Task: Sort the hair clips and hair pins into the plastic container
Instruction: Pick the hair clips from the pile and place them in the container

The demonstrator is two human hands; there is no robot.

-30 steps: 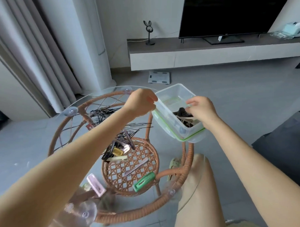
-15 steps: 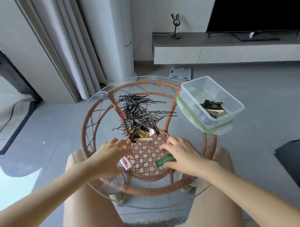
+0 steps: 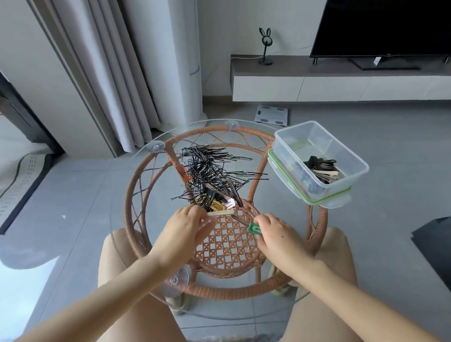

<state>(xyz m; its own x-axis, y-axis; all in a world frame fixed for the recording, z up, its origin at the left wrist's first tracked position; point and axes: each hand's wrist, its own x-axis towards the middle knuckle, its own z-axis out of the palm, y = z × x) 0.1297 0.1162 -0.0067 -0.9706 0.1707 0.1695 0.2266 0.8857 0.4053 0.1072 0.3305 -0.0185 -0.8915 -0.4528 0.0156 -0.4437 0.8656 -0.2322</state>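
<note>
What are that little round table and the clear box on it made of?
Table top: clear glass, apparently; the floor shows through it. Frame: brown woven rattan or wicker, matte, by its wrapped strands. Container: translucent plastic, glossy, contents visible through its walls.

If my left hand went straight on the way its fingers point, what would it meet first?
Most likely the cream hair clip, lying crosswise just ahead of the fingertips of the left hand; they may already touch, depth is unclear. Behind it sit the yellow clip and the black hair pins.
</note>
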